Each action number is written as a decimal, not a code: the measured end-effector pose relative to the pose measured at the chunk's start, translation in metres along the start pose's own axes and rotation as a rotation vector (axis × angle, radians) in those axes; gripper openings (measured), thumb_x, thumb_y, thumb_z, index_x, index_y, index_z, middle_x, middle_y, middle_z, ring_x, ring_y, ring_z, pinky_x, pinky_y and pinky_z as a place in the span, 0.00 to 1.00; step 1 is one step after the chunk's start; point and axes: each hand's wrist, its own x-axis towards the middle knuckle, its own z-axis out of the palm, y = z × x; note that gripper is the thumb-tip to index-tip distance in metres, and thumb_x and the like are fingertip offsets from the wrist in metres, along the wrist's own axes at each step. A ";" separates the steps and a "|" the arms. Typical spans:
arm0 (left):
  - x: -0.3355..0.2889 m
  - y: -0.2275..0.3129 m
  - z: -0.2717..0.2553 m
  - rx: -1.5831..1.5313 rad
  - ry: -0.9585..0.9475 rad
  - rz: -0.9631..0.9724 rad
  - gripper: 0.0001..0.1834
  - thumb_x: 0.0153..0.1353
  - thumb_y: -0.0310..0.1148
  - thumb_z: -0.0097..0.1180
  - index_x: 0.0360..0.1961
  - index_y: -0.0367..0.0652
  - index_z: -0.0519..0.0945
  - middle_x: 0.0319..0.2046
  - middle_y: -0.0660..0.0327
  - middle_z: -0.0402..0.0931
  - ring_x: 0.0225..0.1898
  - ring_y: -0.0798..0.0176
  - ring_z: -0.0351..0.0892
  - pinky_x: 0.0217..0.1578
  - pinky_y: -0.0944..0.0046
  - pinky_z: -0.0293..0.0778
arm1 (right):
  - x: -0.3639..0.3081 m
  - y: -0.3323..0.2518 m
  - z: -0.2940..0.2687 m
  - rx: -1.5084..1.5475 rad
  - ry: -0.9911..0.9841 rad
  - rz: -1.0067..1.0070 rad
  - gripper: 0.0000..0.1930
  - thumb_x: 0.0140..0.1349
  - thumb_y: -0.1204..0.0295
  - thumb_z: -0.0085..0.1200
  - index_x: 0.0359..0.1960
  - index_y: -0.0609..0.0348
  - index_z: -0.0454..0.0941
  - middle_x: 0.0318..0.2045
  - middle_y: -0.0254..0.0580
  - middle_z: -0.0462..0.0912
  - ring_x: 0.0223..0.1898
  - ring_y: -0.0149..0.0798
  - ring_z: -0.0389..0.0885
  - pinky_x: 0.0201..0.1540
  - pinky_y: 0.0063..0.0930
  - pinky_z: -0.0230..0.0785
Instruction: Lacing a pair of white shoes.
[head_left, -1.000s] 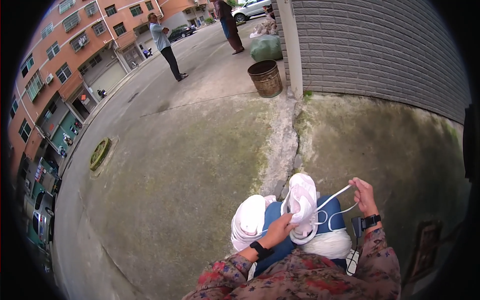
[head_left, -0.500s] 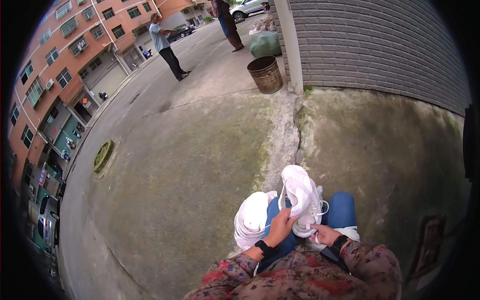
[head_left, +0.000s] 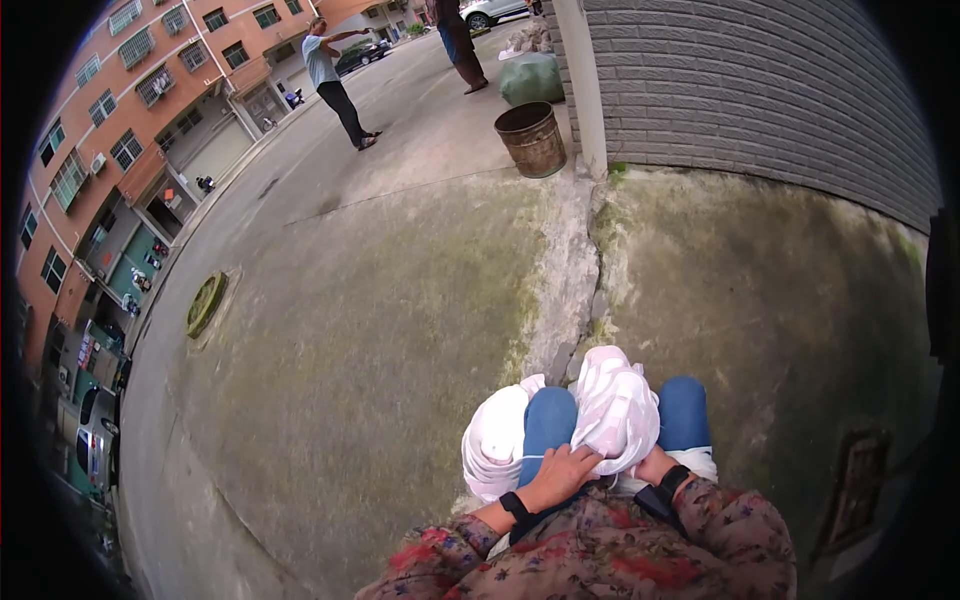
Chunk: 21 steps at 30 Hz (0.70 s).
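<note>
Between my blue-trousered knees, a white sneaker (head_left: pixel 613 410) with a pinkish tint is held up. Its laces and opening do not show clearly now. At its near end, the fingers of my left hand (head_left: pixel 562 476) close over the edge. My right hand (head_left: pixel 656 466) grips the right side low down, with its fingertips hidden behind the sneaker. Beside my left knee sits a rounded white bundle (head_left: pixel 494 440) with folded, layered edges; I cannot tell what is in it. Some white material (head_left: pixel 700 462) also shows beside my right knee.
A rusty metal bucket (head_left: pixel 531 140) stands ahead by a pale post (head_left: pixel 582 90), with a green sack (head_left: pixel 531 80) behind it. A grey brick wall (head_left: pixel 750 90) runs along the right. Farther off stand two people, one (head_left: pixel 340 90) with an arm stretched out. Mossy concrete (head_left: pixel 400 300) is cracked ahead.
The sneaker has turned over and come nearer to me, so its laces and opening no longer show plainly. My left hand has shifted down to its near end; my right hand has slipped partly behind it.
</note>
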 end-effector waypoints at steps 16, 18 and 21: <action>0.022 -0.002 0.036 0.212 0.023 -0.031 0.24 0.53 0.33 0.47 0.53 0.63 0.67 0.32 0.60 0.68 0.30 0.54 0.69 0.26 0.54 0.65 | -0.004 -0.044 -0.005 0.938 0.316 0.872 0.13 0.62 0.59 0.34 0.34 0.47 0.71 0.23 0.25 0.67 0.12 0.25 0.51 0.22 0.22 0.54; 0.028 0.004 0.034 0.274 0.098 -0.022 0.25 0.51 0.31 0.45 0.52 0.64 0.68 0.29 0.60 0.67 0.29 0.55 0.68 0.24 0.56 0.66 | 0.000 -0.044 -0.007 0.815 0.323 0.860 0.14 0.63 0.56 0.32 0.34 0.45 0.71 0.24 0.26 0.68 0.13 0.25 0.52 0.21 0.24 0.55; 0.034 0.004 0.025 0.320 0.066 -0.107 0.25 0.51 0.30 0.46 0.52 0.64 0.68 0.29 0.61 0.67 0.28 0.55 0.69 0.22 0.57 0.67 | 0.020 -0.093 -0.004 0.495 0.445 0.777 0.09 0.59 0.63 0.42 0.33 0.50 0.71 0.17 0.27 0.62 0.12 0.25 0.55 0.20 0.31 0.63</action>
